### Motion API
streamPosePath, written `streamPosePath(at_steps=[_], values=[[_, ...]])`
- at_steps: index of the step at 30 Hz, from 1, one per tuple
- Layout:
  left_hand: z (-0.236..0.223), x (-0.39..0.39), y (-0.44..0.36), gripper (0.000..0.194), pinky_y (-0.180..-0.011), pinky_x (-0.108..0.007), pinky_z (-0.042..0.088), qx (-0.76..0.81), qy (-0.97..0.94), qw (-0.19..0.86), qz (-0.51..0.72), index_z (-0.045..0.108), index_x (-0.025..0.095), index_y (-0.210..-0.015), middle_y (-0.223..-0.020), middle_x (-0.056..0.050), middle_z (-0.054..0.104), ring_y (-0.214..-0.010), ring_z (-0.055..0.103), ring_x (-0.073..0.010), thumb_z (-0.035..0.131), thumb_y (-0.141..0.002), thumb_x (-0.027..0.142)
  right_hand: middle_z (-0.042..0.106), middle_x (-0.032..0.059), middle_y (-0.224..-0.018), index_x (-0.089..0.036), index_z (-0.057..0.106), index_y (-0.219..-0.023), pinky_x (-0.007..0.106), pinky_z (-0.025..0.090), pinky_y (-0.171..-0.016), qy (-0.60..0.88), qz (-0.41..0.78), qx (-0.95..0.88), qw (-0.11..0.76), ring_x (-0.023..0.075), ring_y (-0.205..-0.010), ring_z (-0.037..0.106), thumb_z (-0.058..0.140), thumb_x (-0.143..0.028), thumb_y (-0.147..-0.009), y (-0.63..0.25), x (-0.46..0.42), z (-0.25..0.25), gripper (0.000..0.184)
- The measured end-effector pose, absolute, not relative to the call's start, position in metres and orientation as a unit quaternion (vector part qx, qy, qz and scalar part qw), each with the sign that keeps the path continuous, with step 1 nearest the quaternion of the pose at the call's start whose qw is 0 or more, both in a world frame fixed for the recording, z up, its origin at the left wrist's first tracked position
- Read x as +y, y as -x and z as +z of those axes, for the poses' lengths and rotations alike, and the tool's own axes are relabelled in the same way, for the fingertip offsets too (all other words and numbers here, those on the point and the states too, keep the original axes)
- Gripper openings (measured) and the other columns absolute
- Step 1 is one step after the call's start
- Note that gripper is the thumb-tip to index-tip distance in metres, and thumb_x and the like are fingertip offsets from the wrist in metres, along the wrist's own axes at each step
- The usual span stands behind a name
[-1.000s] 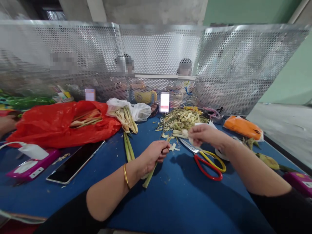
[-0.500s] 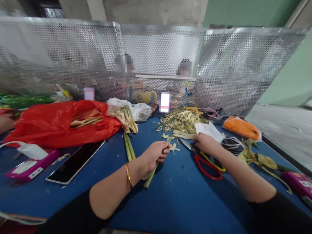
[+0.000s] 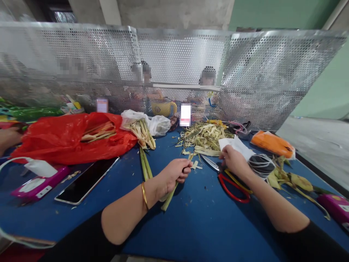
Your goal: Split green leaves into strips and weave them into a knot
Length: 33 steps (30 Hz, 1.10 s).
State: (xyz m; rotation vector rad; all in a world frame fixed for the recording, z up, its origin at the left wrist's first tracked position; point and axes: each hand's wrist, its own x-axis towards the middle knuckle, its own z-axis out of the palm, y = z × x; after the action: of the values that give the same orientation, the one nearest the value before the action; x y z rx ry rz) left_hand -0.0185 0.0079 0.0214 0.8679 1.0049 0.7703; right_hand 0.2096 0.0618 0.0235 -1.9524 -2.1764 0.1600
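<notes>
My left hand [image 3: 177,174] is closed around a pale green plant strip [image 3: 169,202]; its lower end sticks out below the palm and a short tip shows above the fingers. To the right, my right hand [image 3: 233,160] has its fingers curled downward at the edge of a white paper sheet [image 3: 237,145]; whether anything is between them is hidden. Beneath that hand lie scissors [image 3: 235,193] with red and yellow handles, blades pointing to the far left. A heap of shredded plant scraps [image 3: 204,136] sits just beyond. Longer green stalks [image 3: 145,163] lie left of my left hand.
A red plastic bag [image 3: 62,138] holding dried strips lies left, beside a white bag [image 3: 159,125] with a pale bundle. Nearer are a black phone [image 3: 87,182] and a purple power strip [image 3: 40,185]. An orange packet [image 3: 272,143] lies right. A perforated metal screen [image 3: 180,54] stands behind; another person's hand [image 3: 9,138] is at far left.
My right hand has lifted slightly and shifted a little right, its fingers loosening from the tighter curl. My left hand keeps its hold on the strip. The view has shifted a little.
</notes>
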Motion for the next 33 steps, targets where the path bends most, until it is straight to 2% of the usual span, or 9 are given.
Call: streamPosePath(at_steps=[4, 8, 12, 15, 18, 22, 29, 31, 33], values=[[0.022, 0.008, 0.018, 0.016, -0.037, -0.016, 0.009, 0.458, -0.393, 0.719, 0.345, 0.042, 0.018, -0.07, -0.052, 0.01, 0.028, -0.037, 0.017, -0.0029, 0.041, -0.084, 0.025, 0.065, 0.0057, -0.075, -0.018, 0.049, -0.1, 0.026, 0.029, -0.057, 0.662, 0.025, -0.736, 0.138, 0.0184, -0.068, 0.059, 0.034, -0.021, -0.093, -0.203, 0.051, 0.037, 0.017], [0.023, 0.007, 0.018, 0.013, -0.037, -0.015, 0.011, 0.464, -0.391, 0.717, 0.343, 0.043, 0.018, -0.07, -0.051, 0.009, 0.03, -0.037, 0.021, -0.0028, 0.043, -0.081, 0.024, 0.064, 0.0055, -0.073, -0.018, 0.048, -0.097, 0.027, 0.023, -0.054, 0.621, -0.04, -0.775, 0.113, 0.0182, -0.062, 0.057, 0.037, -0.019, -0.092, -0.193, 0.032, 0.039, 0.013], [0.023, 0.006, 0.017, 0.012, -0.036, -0.016, 0.014, 0.472, -0.396, 0.708, 0.347, 0.047, 0.016, -0.07, -0.057, 0.004, 0.045, -0.041, 0.036, -0.0036, 0.05, -0.075, 0.026, 0.061, 0.0037, -0.068, -0.018, 0.049, -0.09, 0.028, 0.023, -0.053, 0.537, -0.107, -0.83, 0.107, 0.0167, -0.059, 0.054, 0.037, -0.013, -0.09, -0.187, 0.011, 0.032, 0.013], [0.021, 0.004, 0.016, 0.013, -0.035, -0.016, 0.016, 0.481, -0.396, 0.699, 0.35, 0.051, 0.014, -0.068, -0.07, -0.004, 0.06, -0.05, 0.05, -0.006, 0.055, -0.07, 0.026, 0.059, 0.0033, -0.068, -0.018, 0.05, -0.086, 0.027, 0.028, -0.057, 0.408, -0.142, -0.888, 0.157, 0.0166, -0.061, 0.052, 0.035, -0.009, -0.09, -0.18, -0.009, 0.027, 0.017], [0.018, 0.003, 0.014, 0.015, -0.036, -0.016, 0.016, 0.474, -0.388, 0.721, 0.324, 0.053, 0.014, -0.067, -0.078, -0.008, 0.066, -0.056, 0.057, -0.0085, 0.059, -0.068, 0.028, 0.058, 0.0041, -0.072, -0.017, 0.051, -0.086, 0.028, 0.032, -0.06, 0.269, -0.152, -0.931, 0.191, 0.0165, -0.062, 0.049, 0.032, -0.01, -0.093, -0.167, -0.03, 0.024, 0.021], [0.014, 0.002, 0.013, 0.016, -0.035, -0.014, 0.015, 0.42, -0.347, 0.796, 0.263, 0.052, 0.014, -0.065, -0.08, -0.011, 0.068, -0.056, 0.058, -0.0098, 0.063, -0.066, 0.025, 0.058, 0.0041, -0.074, -0.016, 0.052, -0.083, 0.031, 0.037, -0.07, 0.197, -0.131, -0.955, 0.177, 0.0168, -0.068, 0.051, 0.033, -0.013, -0.094, -0.146, -0.051, 0.021, 0.023], [0.015, 0.001, 0.015, 0.019, -0.033, -0.013, 0.015, 0.381, -0.327, 0.842, 0.196, 0.051, 0.012, -0.063, -0.084, -0.012, 0.066, -0.06, 0.06, -0.0119, 0.064, -0.069, 0.024, 0.058, 0.0033, -0.07, -0.015, 0.055, -0.087, 0.034, 0.034, -0.062, 0.115, -0.181, -0.97, 0.117, 0.0174, -0.061, 0.05, 0.038, -0.017, -0.093, -0.133, -0.062, 0.003, 0.018], [0.015, 0.001, 0.016, 0.016, -0.033, -0.013, 0.016, 0.372, -0.33, 0.846, 0.193, 0.051, 0.012, -0.065, -0.083, -0.01, 0.064, -0.052, 0.053, -0.0075, 0.062, -0.071, 0.023, 0.058, 0.0032, -0.07, -0.015, 0.055, -0.088, 0.034, 0.034, -0.062, 0.113, -0.182, -0.97, 0.111, 0.0176, -0.061, 0.05, 0.038, -0.018, -0.094, -0.132, -0.063, 0.001, 0.018], [0.016, 0.001, 0.016, 0.013, -0.033, -0.013, 0.014, 0.365, -0.326, 0.85, 0.196, 0.05, 0.013, -0.067, -0.071, -0.004, 0.058, -0.043, 0.04, -0.0032, 0.059, -0.074, 0.019, 0.057, 0.0025, -0.069, -0.016, 0.055, -0.086, 0.033, 0.033, -0.059, 0.122, -0.168, -0.972, 0.108, 0.0173, -0.061, 0.05, 0.039, -0.018, -0.094, -0.133, -0.065, 0.004, 0.018]])
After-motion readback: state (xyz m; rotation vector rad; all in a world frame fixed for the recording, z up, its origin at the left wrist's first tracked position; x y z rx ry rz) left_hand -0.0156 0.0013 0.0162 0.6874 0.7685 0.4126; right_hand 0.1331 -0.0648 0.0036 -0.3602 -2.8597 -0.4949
